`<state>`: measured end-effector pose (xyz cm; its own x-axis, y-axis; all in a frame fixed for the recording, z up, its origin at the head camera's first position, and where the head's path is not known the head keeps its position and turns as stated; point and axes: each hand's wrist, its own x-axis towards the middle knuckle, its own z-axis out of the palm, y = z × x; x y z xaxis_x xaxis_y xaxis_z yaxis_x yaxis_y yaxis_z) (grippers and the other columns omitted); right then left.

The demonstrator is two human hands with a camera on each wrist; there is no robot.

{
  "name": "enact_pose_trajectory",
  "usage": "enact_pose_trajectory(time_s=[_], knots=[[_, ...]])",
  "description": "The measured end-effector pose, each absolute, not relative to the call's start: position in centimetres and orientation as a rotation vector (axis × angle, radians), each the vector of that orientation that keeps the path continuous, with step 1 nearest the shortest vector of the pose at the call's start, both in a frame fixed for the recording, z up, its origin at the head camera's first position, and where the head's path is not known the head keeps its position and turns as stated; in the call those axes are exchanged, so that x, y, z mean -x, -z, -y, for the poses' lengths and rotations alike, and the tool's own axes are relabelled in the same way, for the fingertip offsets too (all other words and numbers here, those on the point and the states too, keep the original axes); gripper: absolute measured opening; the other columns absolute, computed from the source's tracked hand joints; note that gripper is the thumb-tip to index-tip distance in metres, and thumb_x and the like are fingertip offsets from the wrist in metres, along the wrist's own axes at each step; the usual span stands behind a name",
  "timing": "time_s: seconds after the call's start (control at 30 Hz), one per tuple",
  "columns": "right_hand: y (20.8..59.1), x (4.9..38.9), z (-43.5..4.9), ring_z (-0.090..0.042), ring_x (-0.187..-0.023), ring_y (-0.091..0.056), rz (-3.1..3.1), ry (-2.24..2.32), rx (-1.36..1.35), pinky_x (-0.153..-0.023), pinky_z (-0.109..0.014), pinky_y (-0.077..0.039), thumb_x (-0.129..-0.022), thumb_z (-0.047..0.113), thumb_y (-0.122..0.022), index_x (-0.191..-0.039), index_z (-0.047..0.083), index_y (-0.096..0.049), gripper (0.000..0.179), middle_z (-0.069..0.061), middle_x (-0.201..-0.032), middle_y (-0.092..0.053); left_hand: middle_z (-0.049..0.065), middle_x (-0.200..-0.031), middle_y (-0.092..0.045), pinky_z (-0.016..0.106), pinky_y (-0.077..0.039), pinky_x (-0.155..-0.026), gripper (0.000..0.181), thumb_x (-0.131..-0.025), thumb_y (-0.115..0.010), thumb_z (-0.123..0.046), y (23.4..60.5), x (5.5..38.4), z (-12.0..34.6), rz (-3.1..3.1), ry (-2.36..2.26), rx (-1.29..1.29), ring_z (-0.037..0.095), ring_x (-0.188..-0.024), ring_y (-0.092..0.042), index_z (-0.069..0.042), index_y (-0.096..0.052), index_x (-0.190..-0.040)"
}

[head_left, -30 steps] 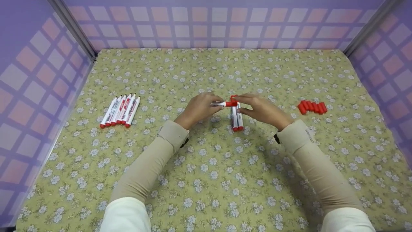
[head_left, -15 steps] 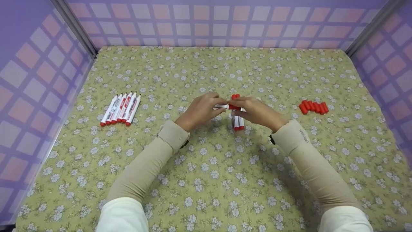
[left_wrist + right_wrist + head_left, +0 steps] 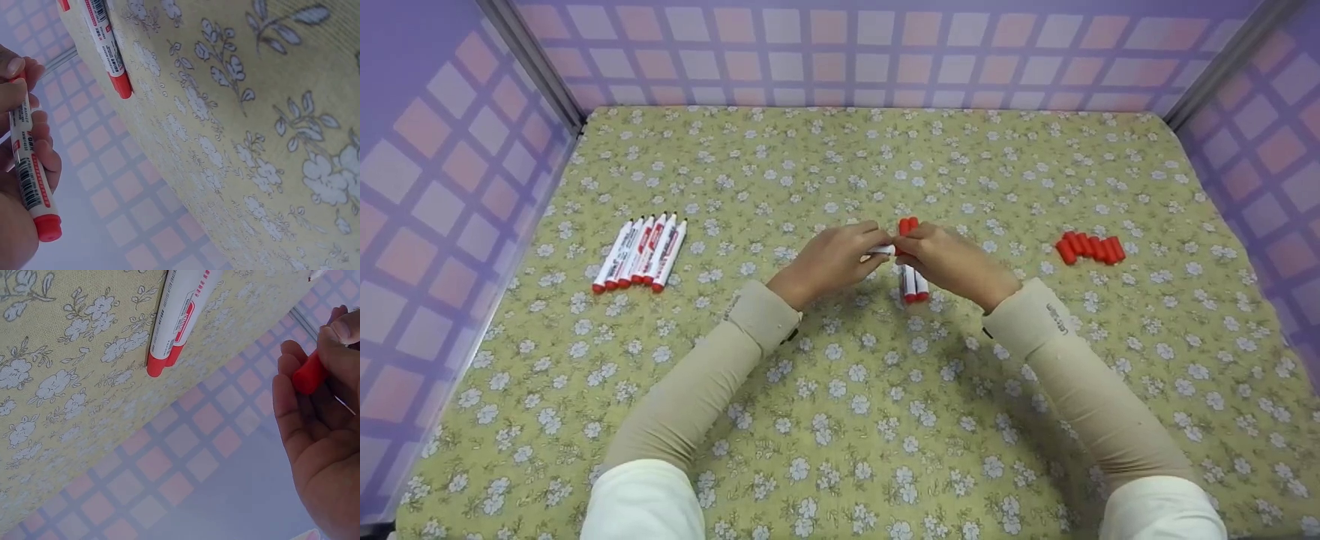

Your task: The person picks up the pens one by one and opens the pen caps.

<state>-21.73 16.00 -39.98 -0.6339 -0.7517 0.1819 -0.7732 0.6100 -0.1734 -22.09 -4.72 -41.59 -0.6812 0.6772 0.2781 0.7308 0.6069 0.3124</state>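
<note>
In the head view my left hand [image 3: 831,259] and right hand [image 3: 956,264] meet at the middle of the table. My left fingers curl round the white barrel of a marker [image 3: 31,163], its red end plug pointing down in the left wrist view. My right thumb and fingers pinch the red cap [image 3: 309,376] on the marker's other end, partly hidden behind the fingertips. Just beneath the hands lie two capped markers [image 3: 916,283] side by side, their middles covered by the right hand in the head view.
On the left, several uncapped markers [image 3: 639,255] lie in a slanted row, dark tips facing away. Several loose red caps [image 3: 1091,248] are grouped on the right. A flowered cloth [image 3: 855,420] covers the table, with checkered panels [image 3: 832,56] standing around it.
My right hand has moved slightly left and its fingers have closed round the cap, which showed between the hands a second ago. The left hand has stayed almost in place with the marker.
</note>
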Motion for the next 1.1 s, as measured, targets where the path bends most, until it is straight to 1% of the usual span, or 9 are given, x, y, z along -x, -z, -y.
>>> enact_pose_trajectory(time_s=[0.17, 0.23, 0.4, 0.6, 0.9, 1.1], knots=[[40.3, 21.7, -15.9, -0.025, -0.074, -0.067, 2.699, -0.334, -1.280, -0.065, -0.034, -0.055, -0.095, 0.009, -0.060, -0.102, 0.003, -0.069, 0.013, -0.015, -0.088, -0.071, 0.004, -0.107, -0.066, 0.032, -0.054, -0.076, 0.025, -0.098, -0.057, -0.024, 41.7, 21.9, 4.6, 2.725, 0.618, 1.174, 0.017, -0.086, -0.066, -0.012, -0.066, -0.118], [40.4, 21.7, -15.9, -0.026, -0.073, -0.067, 2.692, -0.316, -1.270, -0.065, -0.034, -0.055, -0.095, 0.009, -0.060, -0.103, 0.003, -0.069, 0.013, -0.015, -0.088, -0.072, 0.004, -0.105, -0.067, 0.032, -0.054, -0.074, 0.025, -0.097, -0.057, -0.023, 41.7, 21.9, 4.6, 2.718, 0.606, 1.178, 0.016, -0.082, -0.066, -0.012, -0.066, -0.118], [40.6, 21.4, -15.9, -0.026, -0.072, -0.067, 2.683, -0.295, -1.247, -0.064, -0.035, -0.055, -0.095, 0.009, -0.060, -0.105, 0.004, -0.069, 0.015, -0.015, -0.088, -0.073, 0.003, -0.108, -0.068, 0.032, -0.054, -0.073, 0.024, -0.097, -0.059, -0.022, 41.8, 21.9, 4.5, 2.713, 0.595, 1.187, 0.015, -0.081, -0.066, -0.013, -0.066, -0.118], [41.0, 21.2, -15.9, -0.027, -0.072, -0.066, 2.629, -0.322, -1.259, -0.065, -0.036, -0.055, -0.094, 0.008, -0.061, -0.098, 0.002, -0.069, 0.011, -0.015, -0.085, -0.072, 0.002, -0.109, -0.068, 0.031, -0.054, -0.074, 0.023, -0.097, -0.059, -0.022, 41.9, 22.0, 4.6, 2.715, 0.614, 1.201, 0.015, -0.083, -0.066, -0.014, -0.066, -0.117], [41.5, 21.2, -16.1, -0.028, -0.079, -0.067, 2.591, -0.303, -1.252, -0.070, -0.036, -0.056, -0.092, 0.007, -0.063, -0.101, 0.001, -0.069, 0.013, -0.016, -0.089, -0.073, 0.001, -0.108, -0.069, 0.030, -0.054, -0.074, 0.025, -0.097, -0.058, -0.023, 41.8, 22.0, 4.5, 2.731, 0.624, 1.207, 0.015, -0.081, -0.065, -0.015, -0.065, -0.120], [41.8, 21.3, -16.1, -0.028, -0.081, -0.066, 2.562, -0.323, -1.277, -0.072, -0.036, -0.056, -0.092, 0.006, -0.063, -0.102, 0.001, -0.068, 0.012, -0.015, -0.089, -0.074, 0.002, -0.107, -0.069, 0.032, -0.054, -0.075, 0.024, -0.098, -0.056, -0.025, 41.9, 22.2, 4.6, 2.762, 0.644, 1.195, 0.015, -0.085, -0.066, -0.013, -0.065, -0.117]])
